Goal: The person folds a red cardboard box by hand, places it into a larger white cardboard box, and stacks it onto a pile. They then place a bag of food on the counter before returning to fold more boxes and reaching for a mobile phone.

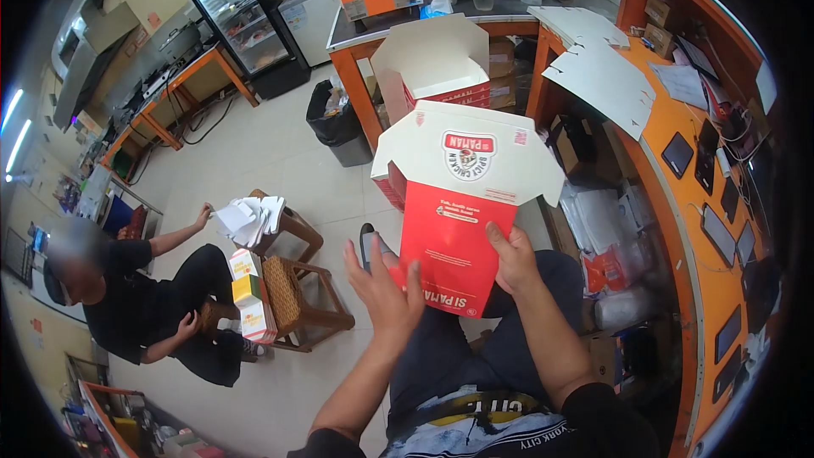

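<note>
A red and white food carton [449, 237] is held up over my lap, its white top flaps [421, 142] spread wide and printed with a chicken logo. My right hand [514, 259] grips the carton's right edge, thumb on the red front face and the other fingers hidden behind. At the lower left edge of the carton is my left hand [383, 295], open with its fingers apart. Just beyond, more red and white cartons [445, 89] stand in front of the counter, partly covered by the held one.
To the left, a seated person [127, 297] reaches toward white paper pieces [252, 219] on a wicker stool [297, 293], with small printed boxes [248, 288] alongside. A black-lined bin [348, 148] stands ahead. Several phones [719, 233] lie on the orange counter [670, 229] at right.
</note>
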`<action>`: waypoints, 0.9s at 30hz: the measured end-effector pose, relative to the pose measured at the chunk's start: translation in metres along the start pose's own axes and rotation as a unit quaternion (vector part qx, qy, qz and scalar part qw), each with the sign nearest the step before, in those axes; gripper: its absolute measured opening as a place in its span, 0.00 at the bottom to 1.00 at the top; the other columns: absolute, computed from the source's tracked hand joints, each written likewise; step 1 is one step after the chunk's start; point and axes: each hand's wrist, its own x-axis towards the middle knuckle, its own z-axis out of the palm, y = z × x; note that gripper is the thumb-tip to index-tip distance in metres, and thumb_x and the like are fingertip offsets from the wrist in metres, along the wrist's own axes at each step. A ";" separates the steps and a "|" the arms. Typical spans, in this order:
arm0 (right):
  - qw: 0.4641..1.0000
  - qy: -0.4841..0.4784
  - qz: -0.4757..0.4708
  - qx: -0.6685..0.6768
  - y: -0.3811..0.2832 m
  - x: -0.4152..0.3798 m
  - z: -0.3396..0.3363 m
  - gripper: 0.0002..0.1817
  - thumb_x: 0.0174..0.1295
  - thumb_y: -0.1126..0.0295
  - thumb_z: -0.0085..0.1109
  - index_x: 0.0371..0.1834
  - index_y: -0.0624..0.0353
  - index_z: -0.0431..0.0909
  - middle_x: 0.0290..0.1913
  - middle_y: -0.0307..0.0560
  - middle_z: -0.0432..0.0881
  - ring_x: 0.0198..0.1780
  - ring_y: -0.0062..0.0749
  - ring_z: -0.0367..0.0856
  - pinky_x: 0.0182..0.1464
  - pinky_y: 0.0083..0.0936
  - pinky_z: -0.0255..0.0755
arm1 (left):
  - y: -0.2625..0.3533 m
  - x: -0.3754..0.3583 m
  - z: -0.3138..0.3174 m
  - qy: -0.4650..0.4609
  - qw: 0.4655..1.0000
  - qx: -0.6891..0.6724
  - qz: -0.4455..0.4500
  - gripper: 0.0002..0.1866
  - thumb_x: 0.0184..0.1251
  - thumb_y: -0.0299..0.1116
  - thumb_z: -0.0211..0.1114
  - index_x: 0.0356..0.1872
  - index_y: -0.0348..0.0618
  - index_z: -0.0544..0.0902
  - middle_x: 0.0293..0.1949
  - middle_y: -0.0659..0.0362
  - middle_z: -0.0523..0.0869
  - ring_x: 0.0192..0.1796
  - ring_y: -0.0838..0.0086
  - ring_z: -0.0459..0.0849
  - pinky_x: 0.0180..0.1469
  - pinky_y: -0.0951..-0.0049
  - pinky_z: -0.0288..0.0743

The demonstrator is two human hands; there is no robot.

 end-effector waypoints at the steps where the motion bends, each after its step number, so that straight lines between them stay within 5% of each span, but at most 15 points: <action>1: 1.000 -0.008 0.001 0.012 -0.003 0.000 -0.001 0.18 0.77 0.63 0.56 0.61 0.65 0.78 0.58 0.49 0.84 0.57 0.30 0.84 0.60 0.29 0.79 | -0.005 -0.010 0.006 -0.024 1.000 -0.008 0.006 0.39 0.70 0.44 0.68 0.72 0.28 0.63 0.68 0.27 0.65 0.70 0.34 0.65 0.73 0.46 0.57; 2: 1.000 -0.017 0.005 0.024 -0.005 -0.001 -0.004 0.17 0.77 0.64 0.56 0.61 0.64 0.78 0.58 0.49 0.84 0.57 0.30 0.84 0.60 0.30 0.79 | -0.009 -0.014 0.011 -0.046 0.999 -0.015 0.010 0.40 0.69 0.45 0.70 0.72 0.28 0.64 0.67 0.26 0.66 0.68 0.33 0.67 0.72 0.46 0.60; 4: 0.999 -0.029 0.005 0.022 -0.006 -0.002 -0.009 0.17 0.77 0.64 0.55 0.61 0.64 0.78 0.58 0.49 0.84 0.57 0.31 0.84 0.60 0.31 0.79 | -0.022 -0.013 0.021 -0.218 0.933 -0.257 -0.128 0.34 0.74 0.44 0.67 0.69 0.29 0.69 0.61 0.37 0.78 0.63 0.53 0.79 0.67 0.58 0.70; 6: 0.999 -0.032 -0.005 -0.008 -0.006 -0.002 -0.013 0.17 0.77 0.63 0.55 0.61 0.63 0.78 0.59 0.49 0.84 0.58 0.31 0.84 0.61 0.32 0.78 | -0.026 0.001 0.008 -0.382 0.770 -0.446 -0.248 0.29 0.77 0.44 0.64 0.67 0.30 0.73 0.55 0.46 0.85 0.57 0.65 0.84 0.62 0.66 0.75; 8: 0.999 -0.044 0.004 0.015 -0.015 -0.001 -0.020 0.17 0.77 0.64 0.55 0.61 0.63 0.79 0.59 0.48 0.84 0.59 0.32 0.83 0.62 0.33 0.77 | -0.032 0.003 0.003 -0.440 0.708 -0.472 -0.285 0.22 0.83 0.42 0.56 0.63 0.32 0.78 0.49 0.56 0.88 0.51 0.78 0.85 0.55 0.73 0.79; 10: 0.999 -0.035 0.011 0.017 -0.018 0.003 -0.027 0.17 0.77 0.64 0.56 0.62 0.62 0.78 0.60 0.48 0.84 0.60 0.33 0.82 0.64 0.34 0.76 | -0.027 -0.001 0.002 -0.413 0.624 -0.603 -0.276 0.21 0.84 0.41 0.54 0.63 0.32 0.78 0.48 0.58 0.88 0.50 0.79 0.84 0.55 0.72 0.78; 12: 1.000 -0.006 0.018 -0.006 -0.010 0.010 -0.039 0.19 0.77 0.63 0.56 0.65 0.63 0.75 0.61 0.49 0.83 0.62 0.35 0.82 0.65 0.33 0.75 | -0.018 0.008 -0.009 -0.404 0.727 -0.516 -0.203 0.20 0.84 0.38 0.53 0.65 0.34 0.77 0.48 0.56 0.88 0.49 0.78 0.84 0.55 0.73 0.78; 14: 0.960 0.120 -0.086 -0.237 0.021 0.022 -0.051 0.23 0.75 0.63 0.59 0.68 0.63 0.72 0.58 0.49 0.84 0.60 0.38 0.82 0.63 0.32 0.74 | -0.006 0.017 -0.017 -0.357 0.811 -0.436 -0.157 0.20 0.83 0.35 0.54 0.67 0.37 0.77 0.48 0.54 0.87 0.48 0.75 0.84 0.56 0.71 0.78; 18: 0.752 0.225 -0.306 -0.540 0.005 -0.010 0.012 0.34 0.69 0.62 0.67 0.74 0.61 0.64 0.47 0.48 0.83 0.50 0.42 0.84 0.56 0.33 0.76 | 0.008 0.023 -0.024 -0.233 0.952 -0.196 -0.032 0.25 0.74 0.31 0.63 0.71 0.46 0.76 0.44 0.48 0.84 0.46 0.62 0.82 0.52 0.63 0.76; 21: 0.786 0.042 -0.387 -0.480 -0.002 -0.035 0.010 0.38 0.64 0.63 0.72 0.75 0.59 0.64 0.40 0.48 0.80 0.40 0.38 0.82 0.45 0.31 0.78 | 0.030 0.013 -0.030 -0.217 0.972 -0.077 0.049 0.29 0.68 0.31 0.69 0.71 0.51 0.77 0.41 0.45 0.78 0.45 0.53 0.77 0.49 0.56 0.73; 24: 0.794 -0.004 -0.270 -0.544 -0.034 -0.052 0.015 0.39 0.63 0.63 0.73 0.76 0.59 0.64 0.39 0.49 0.79 0.34 0.32 0.81 0.38 0.29 0.78 | 0.045 -0.005 -0.028 -0.237 0.967 -0.033 0.091 0.31 0.65 0.34 0.71 0.72 0.55 0.77 0.42 0.41 0.76 0.48 0.48 0.74 0.51 0.52 0.68; 27: 0.804 0.055 -0.188 -0.561 -0.044 -0.062 0.012 0.34 0.65 0.65 0.71 0.72 0.62 0.68 0.44 0.52 0.82 0.36 0.32 0.84 0.40 0.27 0.80 | 0.048 -0.031 -0.009 -0.253 0.959 -0.059 0.110 0.32 0.65 0.37 0.71 0.72 0.54 0.76 0.45 0.40 0.75 0.49 0.49 0.73 0.52 0.53 0.68</action>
